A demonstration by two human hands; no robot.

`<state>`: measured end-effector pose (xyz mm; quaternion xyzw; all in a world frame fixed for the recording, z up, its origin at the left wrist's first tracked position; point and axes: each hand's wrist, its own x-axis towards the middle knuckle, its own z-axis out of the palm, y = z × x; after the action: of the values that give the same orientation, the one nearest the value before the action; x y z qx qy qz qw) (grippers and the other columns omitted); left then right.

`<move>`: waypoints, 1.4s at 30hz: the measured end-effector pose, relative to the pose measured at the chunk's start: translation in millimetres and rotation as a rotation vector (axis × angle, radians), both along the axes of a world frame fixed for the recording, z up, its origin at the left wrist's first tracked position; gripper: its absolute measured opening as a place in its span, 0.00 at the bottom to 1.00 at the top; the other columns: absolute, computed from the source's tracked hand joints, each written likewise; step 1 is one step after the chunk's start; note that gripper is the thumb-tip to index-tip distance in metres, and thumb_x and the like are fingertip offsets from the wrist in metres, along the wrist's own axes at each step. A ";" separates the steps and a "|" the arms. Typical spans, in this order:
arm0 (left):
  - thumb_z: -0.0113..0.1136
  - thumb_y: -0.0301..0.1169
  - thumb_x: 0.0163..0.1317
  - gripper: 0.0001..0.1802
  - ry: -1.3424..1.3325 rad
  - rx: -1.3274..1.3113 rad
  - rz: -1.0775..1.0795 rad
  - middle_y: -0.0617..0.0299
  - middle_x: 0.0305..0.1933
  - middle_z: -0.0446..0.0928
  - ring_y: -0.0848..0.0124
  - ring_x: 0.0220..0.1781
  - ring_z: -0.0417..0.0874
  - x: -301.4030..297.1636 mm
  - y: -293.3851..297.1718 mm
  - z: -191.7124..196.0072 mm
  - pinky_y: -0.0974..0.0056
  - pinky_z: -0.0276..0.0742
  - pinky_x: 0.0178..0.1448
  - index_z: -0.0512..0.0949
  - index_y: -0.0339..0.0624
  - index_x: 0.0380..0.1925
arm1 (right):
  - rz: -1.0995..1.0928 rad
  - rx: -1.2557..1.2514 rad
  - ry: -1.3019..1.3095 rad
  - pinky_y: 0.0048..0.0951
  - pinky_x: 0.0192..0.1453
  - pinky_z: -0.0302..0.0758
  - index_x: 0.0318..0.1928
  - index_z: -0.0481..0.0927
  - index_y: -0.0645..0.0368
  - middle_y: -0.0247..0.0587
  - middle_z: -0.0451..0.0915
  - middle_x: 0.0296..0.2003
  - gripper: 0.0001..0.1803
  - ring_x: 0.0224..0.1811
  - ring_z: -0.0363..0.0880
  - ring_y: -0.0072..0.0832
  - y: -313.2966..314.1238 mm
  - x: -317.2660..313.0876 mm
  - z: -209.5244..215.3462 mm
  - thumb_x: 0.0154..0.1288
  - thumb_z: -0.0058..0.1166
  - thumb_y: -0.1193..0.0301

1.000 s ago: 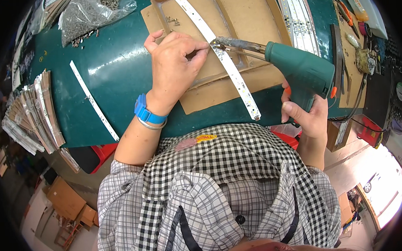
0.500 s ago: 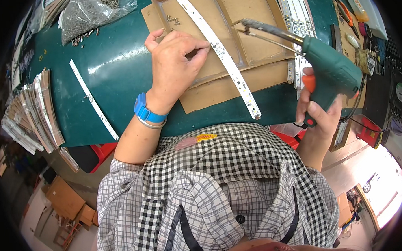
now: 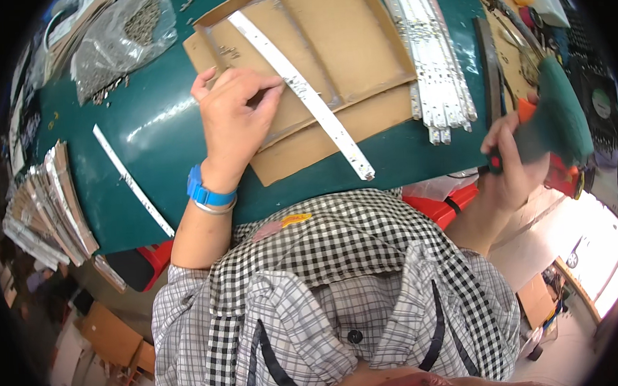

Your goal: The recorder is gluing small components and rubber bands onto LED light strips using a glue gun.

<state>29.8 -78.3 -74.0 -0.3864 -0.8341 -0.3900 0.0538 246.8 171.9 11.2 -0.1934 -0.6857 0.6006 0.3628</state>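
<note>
A long white LED circuit strip [image 3: 319,110] lies slanted across a shallow cardboard tray [image 3: 380,79], its near end sticking out past the tray's front. My left hand [image 3: 240,110] is closed in a pinch, thumb and forefinger meeting at the strip's left edge beside its small parts; whatever they hold is too small to make out. Over at the right, my right hand [image 3: 518,160] grips the handle of a green soldering gun [image 3: 561,113] with an orange trigger. The gun is blurred, and its tip is hard to pick out against the tools behind it. Several small metal screws [image 3: 229,51] lie inside the tray.
A stack of LED strips [image 3: 435,70] lies right of the tray. One separate strip [image 3: 132,180] is on the green table [image 3: 154,117] at the left, near a fanned pile of strips [image 3: 51,211]. Behind it sits a clear bag of screws [image 3: 123,49]. Tools crowd the right edge.
My right hand has carried the soldering gun away from the strip, to the right. My left hand keeps its pinch at the strip. The whole view has shifted somewhat.
</note>
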 end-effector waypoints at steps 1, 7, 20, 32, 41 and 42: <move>0.70 0.26 0.51 0.04 0.012 -0.009 0.023 0.71 0.27 0.81 0.73 0.32 0.80 2.8 -3.0 1.4 0.54 0.60 0.62 0.85 0.50 0.26 | -0.057 0.072 -0.039 0.22 0.29 0.73 0.61 0.67 0.73 0.41 0.74 0.31 0.31 0.26 0.74 0.24 8.2 -3.5 -9.3 0.56 0.58 0.87; 0.71 0.27 0.53 0.06 0.032 -0.112 -0.015 0.68 0.32 0.83 0.72 0.37 0.82 2.8 -2.6 17.3 0.54 0.61 0.64 0.85 0.47 0.33 | -0.336 0.522 -0.338 0.24 0.39 0.76 0.45 0.75 0.62 0.34 0.81 0.30 0.22 0.31 0.78 0.20 45.6 -3.9 -45.8 0.52 0.72 0.75; 0.60 0.32 0.49 0.14 0.236 -0.240 -0.674 0.68 0.38 0.78 0.66 0.47 0.74 47.1 11.7 44.2 0.60 0.70 0.54 0.83 0.44 0.37 | -0.185 0.331 -0.387 0.23 0.44 0.73 0.47 0.75 0.64 0.31 0.75 0.34 0.24 0.36 0.75 0.20 67.9 -13.5 -64.9 0.49 0.69 0.85; 0.60 0.30 0.48 0.12 0.176 -0.329 -0.508 0.70 0.38 0.79 0.70 0.39 0.74 28.0 -106.3 97.0 0.64 0.70 0.45 0.84 0.43 0.34 | 0.213 -0.038 -0.021 0.19 0.24 0.68 0.64 0.61 0.70 0.36 0.65 0.31 0.42 0.30 0.69 0.23 -10.6 7.4 -4.3 0.48 0.68 0.82; 0.60 0.22 0.48 0.11 0.029 -0.631 -0.282 0.64 0.42 0.83 0.66 0.46 0.78 18.7 -182.4 65.8 0.63 0.73 0.54 0.86 0.40 0.34 | 0.182 -0.206 -0.312 0.22 0.33 0.75 0.60 0.69 0.71 0.39 0.74 0.35 0.30 0.32 0.75 0.22 -92.5 -31.6 -34.8 0.55 0.59 0.90; 0.60 0.21 0.48 0.11 0.036 -0.631 -0.268 0.64 0.43 0.83 0.66 0.46 0.78 17.2 -186.2 63.0 0.62 0.73 0.54 0.86 0.40 0.33 | 0.178 -0.193 -0.307 0.22 0.33 0.75 0.59 0.70 0.71 0.38 0.74 0.35 0.29 0.32 0.75 0.22 -98.2 -34.4 -35.7 0.55 0.59 0.90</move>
<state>47.0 -264.5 -11.0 -0.4969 -0.8544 -0.1094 -0.1053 212.4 73.8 -24.5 -0.2553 -0.6866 0.6567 0.1794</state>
